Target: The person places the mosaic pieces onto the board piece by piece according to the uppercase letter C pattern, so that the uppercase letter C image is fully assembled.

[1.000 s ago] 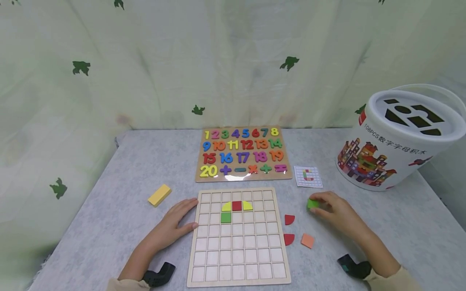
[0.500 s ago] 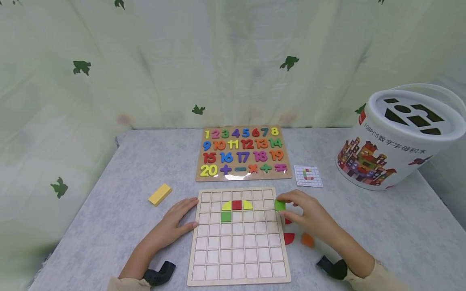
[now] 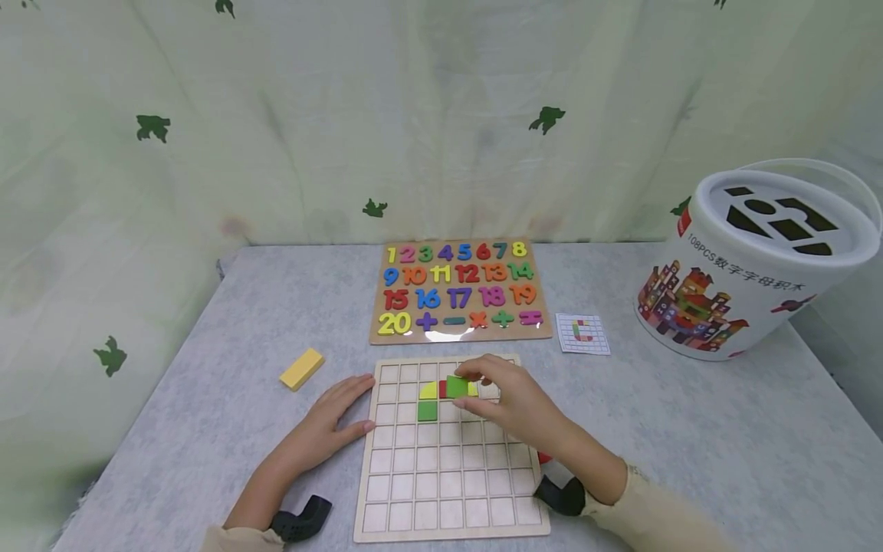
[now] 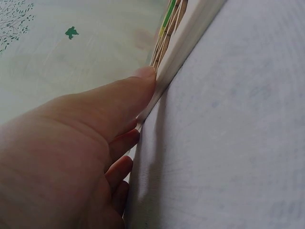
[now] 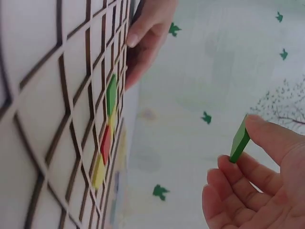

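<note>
Beyond your fingers you see a number puzzle board (image 3: 461, 291), a pattern card (image 3: 583, 333), a white bucket (image 3: 752, 264); a yellow block (image 3: 302, 369) lies left.

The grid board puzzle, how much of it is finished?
Just started. Four tiles sit in the grid board: a red square between two yellow quarter pieces, and a green square below. The right hand holds another green tile above them; the left hand steadies the board's edge. Most squares are empty.
</note>
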The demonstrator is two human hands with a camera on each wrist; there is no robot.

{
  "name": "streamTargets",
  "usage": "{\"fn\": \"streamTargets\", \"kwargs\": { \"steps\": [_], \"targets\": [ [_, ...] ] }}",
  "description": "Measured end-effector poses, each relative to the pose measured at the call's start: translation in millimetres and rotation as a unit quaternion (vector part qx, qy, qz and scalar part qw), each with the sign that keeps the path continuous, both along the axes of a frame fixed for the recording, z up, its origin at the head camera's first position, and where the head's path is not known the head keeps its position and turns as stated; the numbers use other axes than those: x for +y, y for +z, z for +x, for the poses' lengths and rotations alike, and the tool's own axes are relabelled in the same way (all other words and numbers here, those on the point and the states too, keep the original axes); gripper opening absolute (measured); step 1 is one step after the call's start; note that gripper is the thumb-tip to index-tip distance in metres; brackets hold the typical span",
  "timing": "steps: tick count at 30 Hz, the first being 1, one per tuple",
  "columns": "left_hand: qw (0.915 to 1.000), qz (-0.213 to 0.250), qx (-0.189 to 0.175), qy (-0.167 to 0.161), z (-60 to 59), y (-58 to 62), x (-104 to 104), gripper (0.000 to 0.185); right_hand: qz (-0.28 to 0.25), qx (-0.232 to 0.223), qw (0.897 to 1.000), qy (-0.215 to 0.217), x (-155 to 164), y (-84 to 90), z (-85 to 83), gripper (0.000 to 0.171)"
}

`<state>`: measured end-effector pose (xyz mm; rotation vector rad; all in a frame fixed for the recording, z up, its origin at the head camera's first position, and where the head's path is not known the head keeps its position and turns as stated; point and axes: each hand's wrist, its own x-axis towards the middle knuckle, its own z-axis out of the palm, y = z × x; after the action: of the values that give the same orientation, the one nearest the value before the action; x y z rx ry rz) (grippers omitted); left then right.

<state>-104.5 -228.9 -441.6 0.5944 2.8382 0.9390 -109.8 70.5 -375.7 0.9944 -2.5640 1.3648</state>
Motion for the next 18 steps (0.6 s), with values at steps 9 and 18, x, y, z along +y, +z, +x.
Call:
{"fn": "streamTargets", "kwargs": {
  "steps": [9, 18],
  "targets": [
    [1.0, -0.002, -0.006, 0.005, 0.0, 0.7, 1, 0.062, 0.059, -0.045, 0.997, 0.028, -28, -24.2, -1.1, 0.028],
    [1.0, -0.001, 0.007, 0.001, 0.6, 3.1, 2, 0.061, 0.136, -0.053, 0.988, 0.052, -30, -44.4, -1.6, 0.029]
  ]
}}
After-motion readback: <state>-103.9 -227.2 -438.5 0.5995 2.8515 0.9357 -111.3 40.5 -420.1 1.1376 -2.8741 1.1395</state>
